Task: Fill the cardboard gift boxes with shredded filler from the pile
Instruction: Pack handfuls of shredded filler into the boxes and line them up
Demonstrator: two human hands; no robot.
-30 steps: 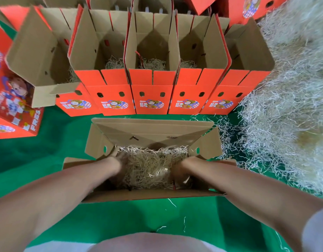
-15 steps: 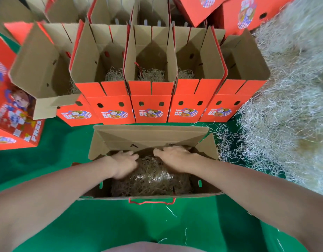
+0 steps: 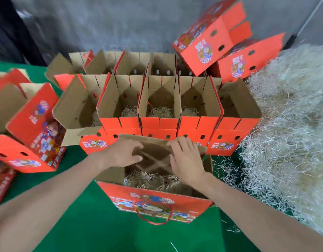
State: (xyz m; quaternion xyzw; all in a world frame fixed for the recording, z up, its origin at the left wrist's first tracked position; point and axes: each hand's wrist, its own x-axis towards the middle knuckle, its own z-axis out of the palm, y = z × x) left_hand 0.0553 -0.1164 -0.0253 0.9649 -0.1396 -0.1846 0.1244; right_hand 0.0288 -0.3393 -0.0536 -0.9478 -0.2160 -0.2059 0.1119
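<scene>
Gift box, lower ctr of frame, w/ shredded filler lying low inside. Right hand spread flat on far flap, left hand loosely bent there, grip unclear; prob. steadying box to judge fill. Pile fills right edge, w/in reach.

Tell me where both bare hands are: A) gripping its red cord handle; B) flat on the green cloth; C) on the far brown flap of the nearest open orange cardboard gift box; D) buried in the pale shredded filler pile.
C: left hand and right hand rest on the far brown flap of that box.
</scene>
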